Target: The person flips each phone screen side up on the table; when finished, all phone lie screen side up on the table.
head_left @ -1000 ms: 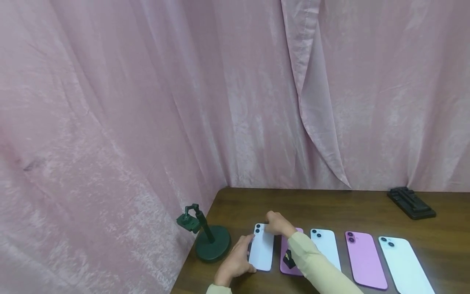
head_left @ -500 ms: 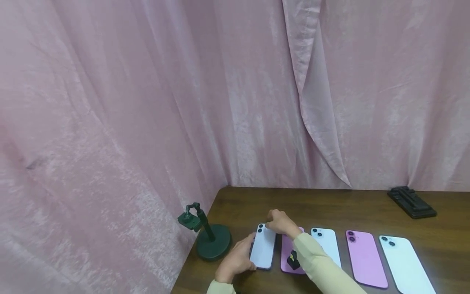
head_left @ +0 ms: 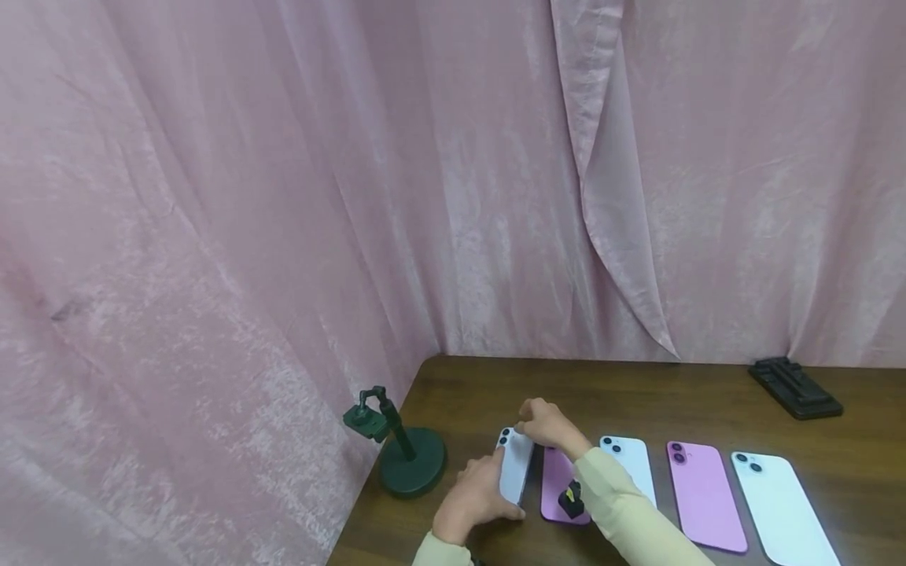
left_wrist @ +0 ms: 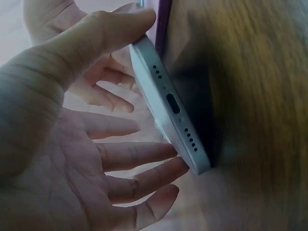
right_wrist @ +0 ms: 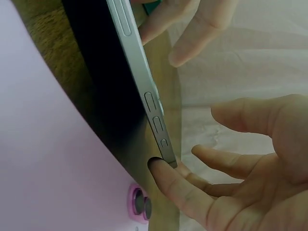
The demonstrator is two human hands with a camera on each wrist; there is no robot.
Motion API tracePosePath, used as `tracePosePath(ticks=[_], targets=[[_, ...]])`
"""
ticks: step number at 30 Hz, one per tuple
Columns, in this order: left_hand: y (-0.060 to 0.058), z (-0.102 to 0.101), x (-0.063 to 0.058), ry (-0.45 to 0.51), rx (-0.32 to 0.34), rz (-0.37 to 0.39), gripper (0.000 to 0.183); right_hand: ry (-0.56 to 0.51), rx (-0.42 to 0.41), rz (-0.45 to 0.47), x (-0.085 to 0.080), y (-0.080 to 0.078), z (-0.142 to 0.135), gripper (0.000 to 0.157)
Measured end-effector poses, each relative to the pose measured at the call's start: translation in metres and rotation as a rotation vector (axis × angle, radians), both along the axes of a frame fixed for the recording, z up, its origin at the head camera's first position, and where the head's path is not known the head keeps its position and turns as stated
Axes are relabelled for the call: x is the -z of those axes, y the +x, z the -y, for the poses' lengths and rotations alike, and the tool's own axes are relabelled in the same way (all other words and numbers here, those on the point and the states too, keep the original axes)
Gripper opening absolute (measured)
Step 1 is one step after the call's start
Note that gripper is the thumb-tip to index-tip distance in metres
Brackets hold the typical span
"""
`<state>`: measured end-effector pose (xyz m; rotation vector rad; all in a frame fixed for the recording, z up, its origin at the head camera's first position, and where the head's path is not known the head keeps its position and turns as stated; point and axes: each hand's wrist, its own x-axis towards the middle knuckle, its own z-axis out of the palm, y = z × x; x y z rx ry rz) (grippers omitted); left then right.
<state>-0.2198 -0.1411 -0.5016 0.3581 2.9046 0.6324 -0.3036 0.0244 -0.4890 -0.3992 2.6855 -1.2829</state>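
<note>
A white phone stands tilted on its right long edge on the brown table, its left edge raised. My left hand holds it at the near end, with the thumb over the raised edge and the fingers against its back. The charging-port end of the phone faces the left wrist camera. My right hand is at the phone's far end, one fingertip touching the corner by the side buttons, the thumb apart. A pink phone lies flat just to the right.
Three more phones lie face down in a row to the right: white, pink, white. A dark green stand sits at the table's left edge, a black holder at the back right. Pink curtain hangs behind.
The white phone lay flat a second ago; its left edge has been raised until it stands steeply on its right edge. My left hand moved in closer under it.
</note>
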Motion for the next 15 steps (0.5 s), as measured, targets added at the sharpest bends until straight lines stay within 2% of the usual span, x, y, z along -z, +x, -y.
tracePosePath(ticks=[3, 7, 15], targets=[[-0.002, 0.001, 0.000, 0.027, 0.003, 0.031, 0.100, -0.010, 0.009, -0.005, -0.003, 0.001, -0.001, 0.031], [-0.004, 0.006, -0.003, 0.112, 0.007, 0.076, 0.092, -0.040, 0.004, -0.029, -0.006, 0.001, -0.002, 0.036], [-0.006, 0.020, -0.009, 0.240, 0.046, 0.056, 0.078, -0.123, 0.013, -0.032, -0.004, 0.002, -0.002, 0.042]])
